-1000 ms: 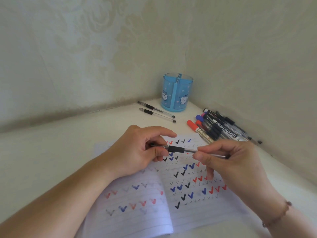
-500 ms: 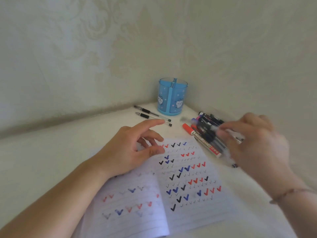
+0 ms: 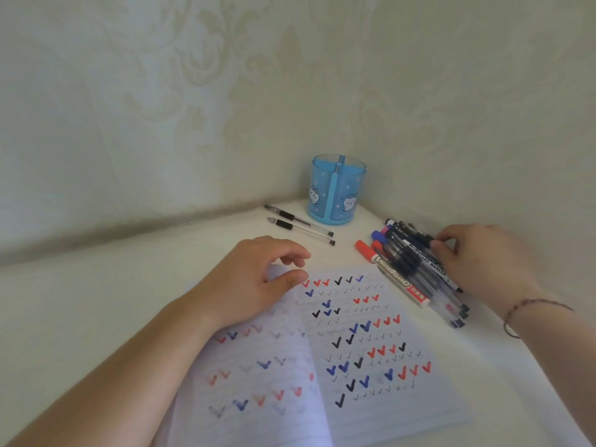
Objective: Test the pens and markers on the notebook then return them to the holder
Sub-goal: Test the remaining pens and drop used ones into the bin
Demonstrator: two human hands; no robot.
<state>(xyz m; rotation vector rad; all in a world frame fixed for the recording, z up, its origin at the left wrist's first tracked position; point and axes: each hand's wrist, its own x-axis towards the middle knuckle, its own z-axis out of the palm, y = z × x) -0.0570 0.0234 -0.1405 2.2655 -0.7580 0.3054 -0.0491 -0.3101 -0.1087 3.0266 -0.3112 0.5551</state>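
Note:
An open lined notebook [image 3: 380, 401] full of red, blue and black tick marks lies in front of me. My left hand [image 3: 251, 282] rests on the top of its left page, fingers loosely curled and holding nothing. A pile of pens and markers [image 3: 416, 269] lies to the right of the notebook, with a red-capped whiteboard marker [image 3: 392, 274] at its near edge. My right hand [image 3: 480, 259] is on the far side of that pile, thumb and forefinger pinching a dark pen there. The blue pen holder [image 3: 337, 190] stands in the corner, nothing sticking out of it.
Two clear black-grip pens [image 3: 300, 225] lie on the white table [image 3: 96, 317] just left of the holder. Patterned walls close in behind and on the right, meeting at the corner behind the holder.
Both hands were holding one black-grip pen over the notebook. My right hand carried it off right to the pile; my left hand let go and settled onto the page.

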